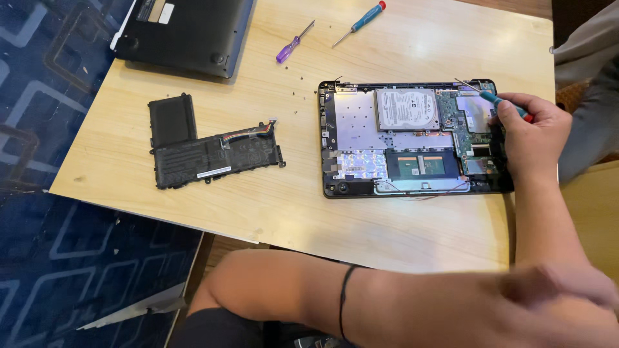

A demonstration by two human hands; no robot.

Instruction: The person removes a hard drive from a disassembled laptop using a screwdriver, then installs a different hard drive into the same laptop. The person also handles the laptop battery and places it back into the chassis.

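An opened black laptop base point(353, 116) lies on the wooden table point(213, 212), its silver hard drive point(406, 108) and green circuit board point(451, 116) exposed. My right hand point(532, 132) rests on the base's right edge, shut on a teal screwdriver point(495, 98) whose tip points at the upper right corner. My left forearm, with a thin black band, lies across the bottom of the view. My left hand point(567, 290) is blurred beside my right forearm, and its fingers cannot be made out.
A black L-shaped battery point(206, 154) lies left of the laptop. The black back cover point(187, 32) sits at the far left. A purple screwdriver point(293, 44) and a blue one point(364, 16) lie at the far edge. Tiny screws point(300, 96) are scattered. Another person's grey clothing point(587, 51) shows at right.
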